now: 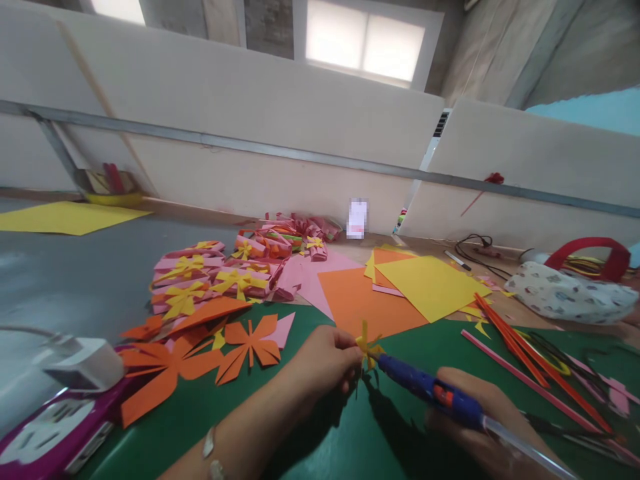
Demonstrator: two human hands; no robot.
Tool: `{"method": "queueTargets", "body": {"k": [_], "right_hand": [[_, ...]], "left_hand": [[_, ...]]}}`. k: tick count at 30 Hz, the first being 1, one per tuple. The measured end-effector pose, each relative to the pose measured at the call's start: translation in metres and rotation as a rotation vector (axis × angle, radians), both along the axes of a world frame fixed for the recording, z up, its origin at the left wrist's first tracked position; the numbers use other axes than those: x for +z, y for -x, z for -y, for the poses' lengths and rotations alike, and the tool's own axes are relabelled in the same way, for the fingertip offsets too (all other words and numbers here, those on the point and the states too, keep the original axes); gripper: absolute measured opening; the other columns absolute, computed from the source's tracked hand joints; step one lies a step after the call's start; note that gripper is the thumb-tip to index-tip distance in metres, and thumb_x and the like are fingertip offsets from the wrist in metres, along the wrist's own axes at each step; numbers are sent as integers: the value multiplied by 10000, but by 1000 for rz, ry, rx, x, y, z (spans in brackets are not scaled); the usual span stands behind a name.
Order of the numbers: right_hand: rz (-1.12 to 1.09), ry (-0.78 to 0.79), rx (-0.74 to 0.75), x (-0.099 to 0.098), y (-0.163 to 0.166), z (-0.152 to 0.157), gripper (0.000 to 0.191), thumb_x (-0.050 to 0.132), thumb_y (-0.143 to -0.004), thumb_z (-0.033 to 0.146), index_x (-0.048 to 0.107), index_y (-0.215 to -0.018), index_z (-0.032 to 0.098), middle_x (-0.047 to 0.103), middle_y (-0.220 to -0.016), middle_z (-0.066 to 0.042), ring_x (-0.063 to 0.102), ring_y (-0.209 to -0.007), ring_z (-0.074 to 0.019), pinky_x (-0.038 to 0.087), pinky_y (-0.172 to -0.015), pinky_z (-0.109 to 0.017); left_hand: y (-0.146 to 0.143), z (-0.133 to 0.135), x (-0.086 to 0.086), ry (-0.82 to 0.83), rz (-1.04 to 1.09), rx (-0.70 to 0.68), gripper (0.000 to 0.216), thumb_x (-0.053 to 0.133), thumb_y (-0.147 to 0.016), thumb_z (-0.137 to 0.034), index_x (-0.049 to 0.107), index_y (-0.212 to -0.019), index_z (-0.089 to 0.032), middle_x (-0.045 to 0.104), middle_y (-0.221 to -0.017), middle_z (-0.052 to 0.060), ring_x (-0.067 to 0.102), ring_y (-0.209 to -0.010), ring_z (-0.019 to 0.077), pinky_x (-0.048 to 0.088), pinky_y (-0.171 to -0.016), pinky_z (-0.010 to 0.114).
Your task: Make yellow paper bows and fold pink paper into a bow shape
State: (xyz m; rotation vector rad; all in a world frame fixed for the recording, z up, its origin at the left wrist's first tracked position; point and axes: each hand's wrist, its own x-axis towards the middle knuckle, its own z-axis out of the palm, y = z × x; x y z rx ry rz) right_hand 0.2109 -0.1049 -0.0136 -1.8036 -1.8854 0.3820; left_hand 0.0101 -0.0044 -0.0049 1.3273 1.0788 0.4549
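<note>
My left hand (324,360) pinches a small yellow paper flower (368,347) above the green mat (350,433). My right hand (487,417) is wrapped round a blue glue gun (430,390) with a clear glue stick at its back. The gun's nozzle points left and touches the yellow flower. Orange paper flower cutouts (200,357) lie on the mat to the left of my left hand.
Pink and yellow folded paper flowers (210,277) are piled at the middle left. Orange paper (360,300), yellow paper (430,283) and pink sheets lie behind. Red and pink sticks (530,360) lie at right near a patterned bag (565,293). A power strip (55,427) sits bottom left.
</note>
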Motion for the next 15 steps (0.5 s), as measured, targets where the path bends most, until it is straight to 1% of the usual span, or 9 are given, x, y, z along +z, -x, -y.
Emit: {"method": "queueTargets", "body": {"k": [3,9,15], "right_hand": [[18,22,4,2,-1,0,275,595,-722,396,473,-583,192,498,-583,6,461,-514,-132,357,-476,-234],[88,78,76,9,0,0,277,563,-755,378,470,-582,183,513,-601,0,466,-537,-130,344,-486,-229],[103,63,57,7,1,-1,260,574,-737,348,474,-566,179,510,-583,2,451,-524,-125,334,-475,-229]], "left_hand": [[0,-1,-2,-2,-18,-7,171,477,-655,-103,491,-493,-156,432,-406,-47,378,-352,55,251,-396,192],[-1,-1,-4,-12,-17,-13,157,477,-635,-108,506,-488,-154,425,-399,-50,375,-344,56,249,-390,196],[-1,3,-1,-34,-18,-17,195,472,-636,-103,481,-449,-161,418,-375,-43,360,-336,57,226,-384,199]]}}
